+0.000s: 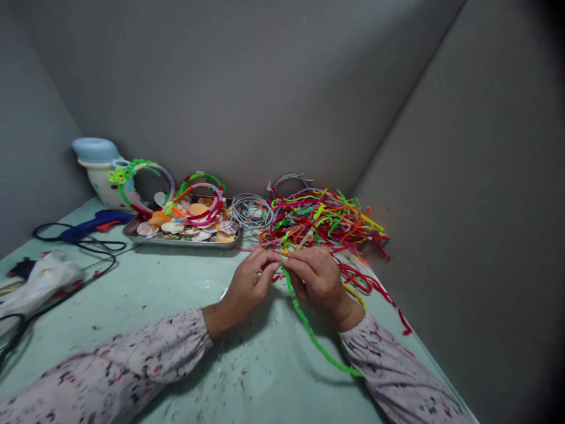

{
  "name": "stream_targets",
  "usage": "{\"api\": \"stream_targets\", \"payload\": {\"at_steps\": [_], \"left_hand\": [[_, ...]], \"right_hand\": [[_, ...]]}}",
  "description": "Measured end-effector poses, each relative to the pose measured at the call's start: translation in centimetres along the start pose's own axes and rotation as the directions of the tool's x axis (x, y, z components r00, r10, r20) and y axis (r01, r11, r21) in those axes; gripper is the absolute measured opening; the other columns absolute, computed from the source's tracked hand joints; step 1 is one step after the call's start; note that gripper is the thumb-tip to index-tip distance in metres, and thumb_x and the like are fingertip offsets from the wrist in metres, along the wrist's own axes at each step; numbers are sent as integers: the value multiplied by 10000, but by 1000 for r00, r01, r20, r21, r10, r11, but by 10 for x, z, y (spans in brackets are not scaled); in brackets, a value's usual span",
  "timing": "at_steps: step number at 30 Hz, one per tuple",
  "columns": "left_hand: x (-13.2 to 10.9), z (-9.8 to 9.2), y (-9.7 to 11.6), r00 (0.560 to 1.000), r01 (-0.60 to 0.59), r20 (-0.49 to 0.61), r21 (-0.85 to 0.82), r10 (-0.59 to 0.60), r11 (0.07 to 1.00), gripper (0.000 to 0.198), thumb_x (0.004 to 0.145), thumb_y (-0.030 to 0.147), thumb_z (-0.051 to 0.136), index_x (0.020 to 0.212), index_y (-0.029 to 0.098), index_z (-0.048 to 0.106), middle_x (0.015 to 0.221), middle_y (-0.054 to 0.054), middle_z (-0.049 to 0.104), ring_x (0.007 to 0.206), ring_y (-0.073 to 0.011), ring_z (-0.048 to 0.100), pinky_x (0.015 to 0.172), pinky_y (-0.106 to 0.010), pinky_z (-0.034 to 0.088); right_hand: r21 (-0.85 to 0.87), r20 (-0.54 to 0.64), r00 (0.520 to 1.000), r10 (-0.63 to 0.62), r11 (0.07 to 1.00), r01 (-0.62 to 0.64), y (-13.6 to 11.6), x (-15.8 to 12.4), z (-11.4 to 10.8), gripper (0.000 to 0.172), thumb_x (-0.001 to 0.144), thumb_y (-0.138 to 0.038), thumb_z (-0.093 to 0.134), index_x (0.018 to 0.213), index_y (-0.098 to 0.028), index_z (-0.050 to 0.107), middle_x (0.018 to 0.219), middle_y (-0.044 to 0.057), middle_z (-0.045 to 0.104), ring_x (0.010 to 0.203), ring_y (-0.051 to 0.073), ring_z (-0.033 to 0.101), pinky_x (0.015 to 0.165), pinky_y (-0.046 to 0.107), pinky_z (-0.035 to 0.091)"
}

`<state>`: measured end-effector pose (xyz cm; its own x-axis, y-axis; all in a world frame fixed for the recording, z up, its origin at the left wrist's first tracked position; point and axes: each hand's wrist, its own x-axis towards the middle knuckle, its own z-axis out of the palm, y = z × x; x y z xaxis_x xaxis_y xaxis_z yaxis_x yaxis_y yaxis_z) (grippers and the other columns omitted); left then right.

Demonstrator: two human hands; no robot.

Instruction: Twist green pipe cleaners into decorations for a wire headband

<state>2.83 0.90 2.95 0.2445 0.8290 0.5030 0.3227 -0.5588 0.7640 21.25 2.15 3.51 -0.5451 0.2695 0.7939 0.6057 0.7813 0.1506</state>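
Between my two hands is the upper end of a bright green pipe cleaner [304, 321]. Its long tail curves down to the right, toward my right sleeve. My left hand [251, 280] pinches the tip with thumb and forefinger. Close against it, my right hand [320, 280] is closed on the same end, its fingertips almost meeting the left ones. Just beyond the hands lies a big tangled heap of coloured pipe cleaners [322, 218]. The exact grip at the tip is partly hidden by the fingers.
A metal tray [185, 242] holds seashells and headbands wrapped in coloured pipe cleaner. Coiled grey wire [251, 211] lies beside it. At left are a blue glue gun [95, 224], its black cord, a plastic bag [48, 277] and a white container with a blue lid [95, 150]. Grey walls enclose the table.
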Motion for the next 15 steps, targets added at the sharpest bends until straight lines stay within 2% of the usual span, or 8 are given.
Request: {"api": "stream_targets", "payload": {"at_steps": [8,15], "left_hand": [[0,0,-2,1000,-10,-1,23,10,1000,176,936,195,474,943,169,648,894,-36,622,879,-163,553,811,-299,424],[0,0,-1,1000,-11,10,58,10,998,192,935,205,465,942,181,655,899,-44,634,890,-177,556,820,-320,427]], "right_hand": [[8,-24,1000,1,1000,-1,2,-1,2,176,870,-150,603,1039,-197,617,925,68,706,875,196,628,779,352,472],[44,-27,998,63,997,-62,0,-1,3,160,861,-161,583,1011,-196,623,920,74,690,862,200,618,768,349,468]]}}
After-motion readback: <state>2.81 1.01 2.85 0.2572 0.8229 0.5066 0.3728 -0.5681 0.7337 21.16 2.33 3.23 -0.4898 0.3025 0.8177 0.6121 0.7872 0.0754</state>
